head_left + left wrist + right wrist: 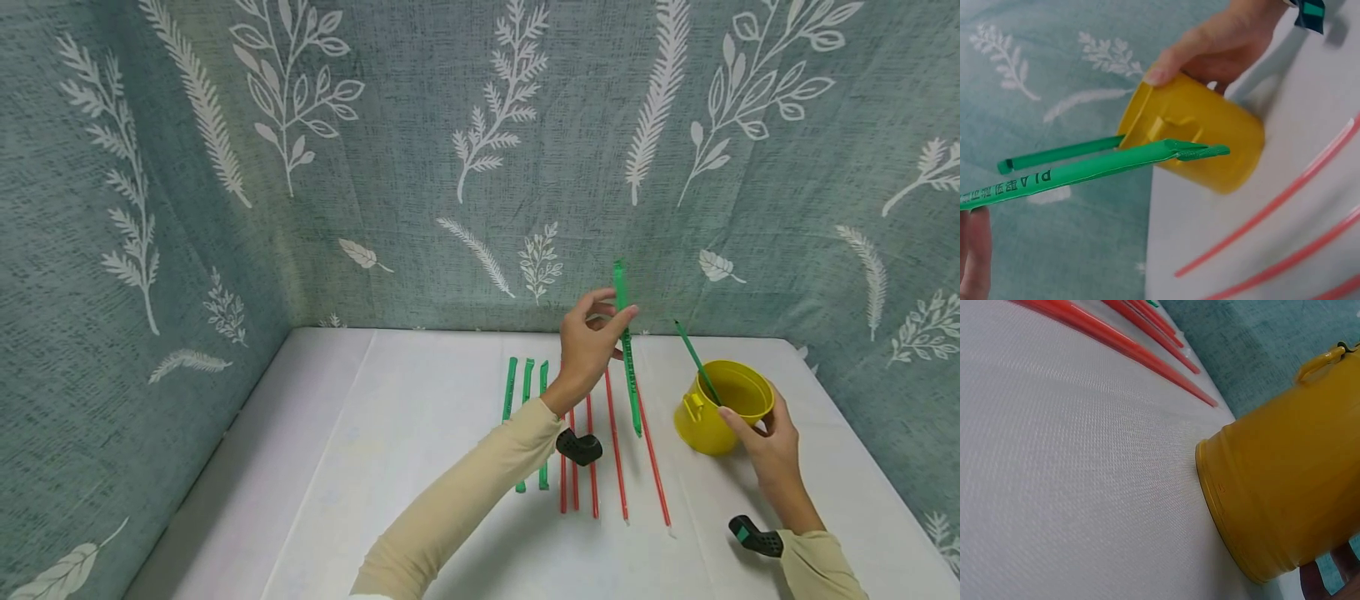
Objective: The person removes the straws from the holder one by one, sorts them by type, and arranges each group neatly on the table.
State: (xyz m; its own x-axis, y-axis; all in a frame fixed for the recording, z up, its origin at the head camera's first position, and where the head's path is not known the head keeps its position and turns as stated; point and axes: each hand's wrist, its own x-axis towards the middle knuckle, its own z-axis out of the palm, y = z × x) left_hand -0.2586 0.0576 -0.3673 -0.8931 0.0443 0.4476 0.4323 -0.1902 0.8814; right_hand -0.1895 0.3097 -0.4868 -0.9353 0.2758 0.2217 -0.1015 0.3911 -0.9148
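Observation:
My left hand (587,346) pinches a long straw in a green printed wrapper (632,387) between thumb and fingers, holding it above the table at a steep tilt. In the left wrist view, this wrapped straw (1097,165) passes in front of a yellow bucket (1210,134). My right hand (776,446) grips the bucket (697,423) by its right side, with the thumb at the rim. A dark green straw (691,354) leans inside the bucket, its upper part sticking out beyond the rim. The bucket's inner bottom is hidden.
Several thin red straws (654,467) lie side by side on the white tablecloth (420,400), left of the bucket. Further left are 3 green wrapped straws (543,471), partly behind the left forearm. A leaf-patterned green curtain (405,283) stands behind and at both sides.

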